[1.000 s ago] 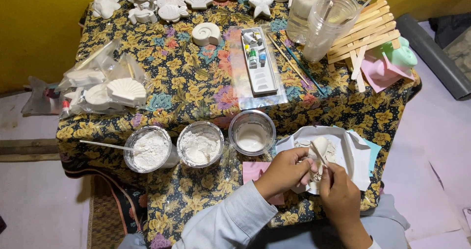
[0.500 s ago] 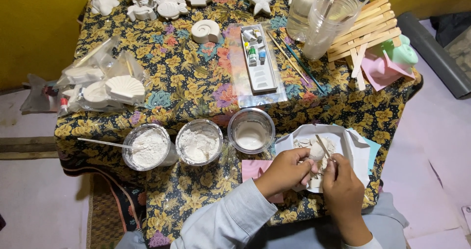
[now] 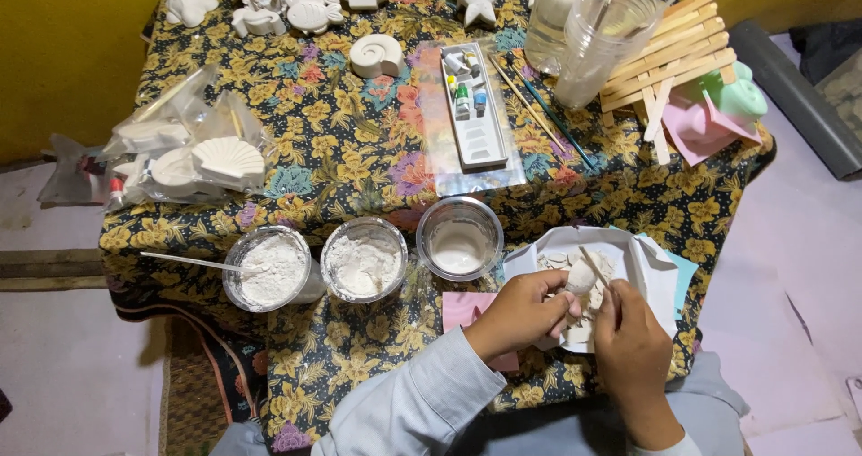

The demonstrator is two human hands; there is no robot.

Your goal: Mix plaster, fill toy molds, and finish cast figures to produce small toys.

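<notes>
I see left hand (image 3: pixel 525 308) gripping white plaster piece (image 3: pixel 579 276) | right hand (image 3: pixel 628 330) pinching thin stick (image 3: pixel 594 266) at 12 o'clock | brittle, light: I'd cradle underneath

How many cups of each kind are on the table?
Cups with white powder: 2
Cup with white liquid: 1
Tall clear cups: 2
Total: 5
</notes>
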